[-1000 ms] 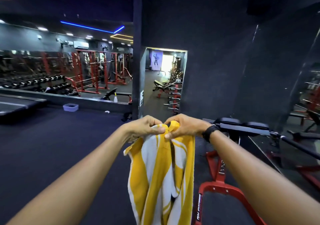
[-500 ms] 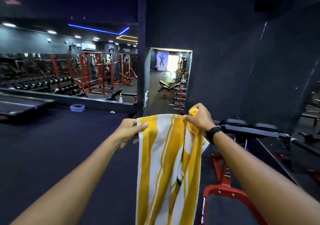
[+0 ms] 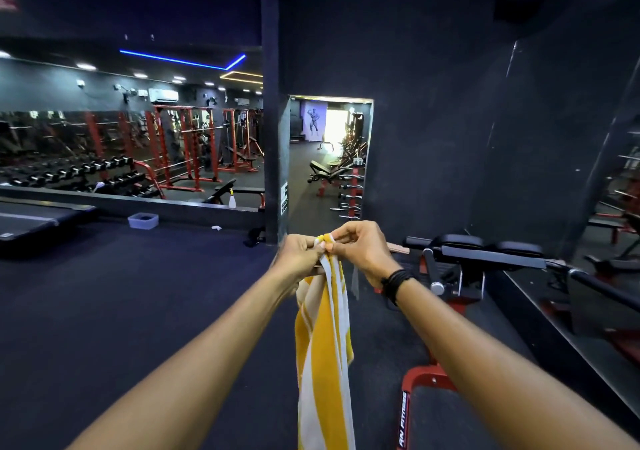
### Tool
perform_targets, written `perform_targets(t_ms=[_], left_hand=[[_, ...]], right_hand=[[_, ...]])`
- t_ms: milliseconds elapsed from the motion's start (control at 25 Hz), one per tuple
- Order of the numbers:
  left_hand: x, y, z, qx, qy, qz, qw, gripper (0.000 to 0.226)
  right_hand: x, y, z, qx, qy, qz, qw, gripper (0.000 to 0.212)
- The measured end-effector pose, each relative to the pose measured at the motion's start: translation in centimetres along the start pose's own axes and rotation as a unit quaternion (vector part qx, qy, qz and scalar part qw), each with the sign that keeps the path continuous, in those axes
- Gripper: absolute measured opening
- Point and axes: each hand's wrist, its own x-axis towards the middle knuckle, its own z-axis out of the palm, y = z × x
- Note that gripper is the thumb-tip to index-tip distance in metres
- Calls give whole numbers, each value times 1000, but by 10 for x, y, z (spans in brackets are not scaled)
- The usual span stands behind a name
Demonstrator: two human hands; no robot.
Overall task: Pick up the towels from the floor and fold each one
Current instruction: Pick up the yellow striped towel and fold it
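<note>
A yellow-and-white striped towel (image 3: 325,345) hangs straight down in front of me, gathered into a narrow strip that runs out of the bottom of the frame. My left hand (image 3: 299,257) and my right hand (image 3: 360,247) meet at its top edge at arm's length. Each pinches the upper corners, and the fingertips of both hands touch. A black band sits on my right wrist.
A red-framed gym bench (image 3: 478,262) with black pads stands close on the right. A dark rubber floor (image 3: 121,311) spreads to the left. A small plastic tub (image 3: 143,221) and a treadmill (image 3: 31,219) sit by the far mirror wall. A doorway (image 3: 329,158) opens ahead.
Half a second ago the hands held the towel's top edge spread wide. They have come together, and the towel has closed into a narrow hanging strip.
</note>
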Motion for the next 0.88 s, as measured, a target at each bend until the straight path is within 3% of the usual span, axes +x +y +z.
perform_targets(t_ms=[120,200,320,400,480,520,560,640,760,880], left_hand=[[-3,0,3,-8,-14,7,1000,26],[-3,-3,4,-16,-24,24,999,21],[-3,-6,-1,-9,-22,74,997,16],[0,-2,-5,-4,-24,91,996,23],[2,10,-14,-4,-12,91,996,24],[3,17,-18,-10,-22,91,996,22],[4,23,-23,-15,-45,95,994,21],[2,35,-30,-5,-96,110,989,20],[-2,50,-32,61,-138,133,980,29],[-4,58,-40,126,-141,169,967,26]], right_hand=[[-5,-2,-2,-44,-2,-29,999,10],[-8,-7,-8,-52,-49,-37,997,17],[-14,-26,-19,79,-146,23,986,27],[-14,-35,-29,116,-64,23,991,24],[-10,-30,-43,57,35,-20,998,19],[-9,-27,-48,15,27,-43,999,14],[-9,-22,-50,-11,-24,-60,998,9],[-12,-13,-46,-42,-128,-88,987,19],[-12,-11,-30,-66,-128,-144,979,35],[-12,-9,-24,-59,-178,-143,972,27]])
